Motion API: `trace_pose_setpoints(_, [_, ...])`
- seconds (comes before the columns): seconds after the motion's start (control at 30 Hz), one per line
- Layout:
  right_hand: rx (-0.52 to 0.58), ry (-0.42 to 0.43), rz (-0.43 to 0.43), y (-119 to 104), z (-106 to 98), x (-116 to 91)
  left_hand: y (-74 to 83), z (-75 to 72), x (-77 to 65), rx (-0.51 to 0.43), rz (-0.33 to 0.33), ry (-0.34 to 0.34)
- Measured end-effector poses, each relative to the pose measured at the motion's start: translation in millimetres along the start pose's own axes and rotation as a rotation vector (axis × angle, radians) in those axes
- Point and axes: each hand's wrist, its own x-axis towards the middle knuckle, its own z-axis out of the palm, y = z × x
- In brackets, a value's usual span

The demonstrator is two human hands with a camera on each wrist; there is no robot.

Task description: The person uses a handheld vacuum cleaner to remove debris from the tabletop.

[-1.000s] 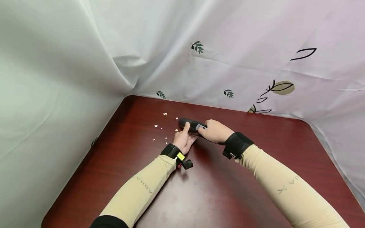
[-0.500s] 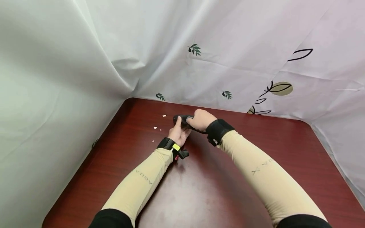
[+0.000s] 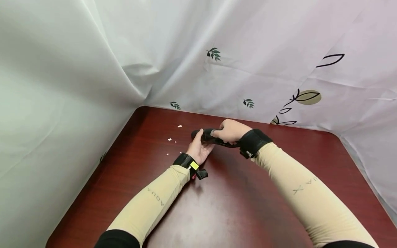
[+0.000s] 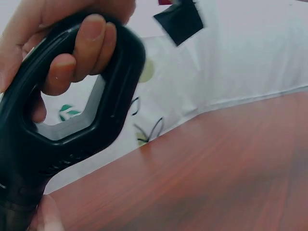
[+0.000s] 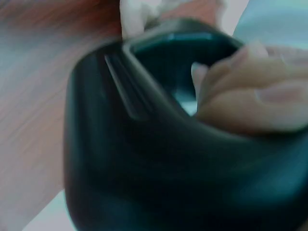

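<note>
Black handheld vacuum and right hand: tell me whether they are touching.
Touching. The left wrist view shows the right hand's fingers curled through the black handheld vacuum's loop handle, gripping it.

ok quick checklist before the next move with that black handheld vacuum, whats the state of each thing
1. Right hand grips the black handheld vacuum by its loop handle, fingers through the loop: ok.
2. Left hand holds the front end from below, thumb up its side: ok.
3. Vacuum lifted off the table: cannot tell.
4. Pale crumbs lie on the table left of the nozzle: not ok.
5. Switch state: cannot tell.
</note>
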Motion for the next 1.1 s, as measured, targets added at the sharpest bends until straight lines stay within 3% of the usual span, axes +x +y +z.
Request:
trace_pose_setpoints(0.17, [-0.107,0.053,-0.025,4.4,-3.1,-8.6,-9.5,5.5,-8.3,0.019,-0.005,-0.031])
trace_pose_setpoints(0.37, [-0.195,0.111,-0.071,4.7,-3.0,-14.0,-20.6,7.4,-18.9,-0.010,0.000,-0.017])
trace_pose_setpoints(0.87, [-0.186,0.085,-0.071,12.7,-3.2,-23.3,-36.7,8.7,-35.0,0.028,0.030,-0.021])
trace_pose_setpoints(1.1, [-0.173,0.042,-0.045,15.8,-5.4,-28.2,-44.5,10.4,-41.8,0.077,0.003,0.042])
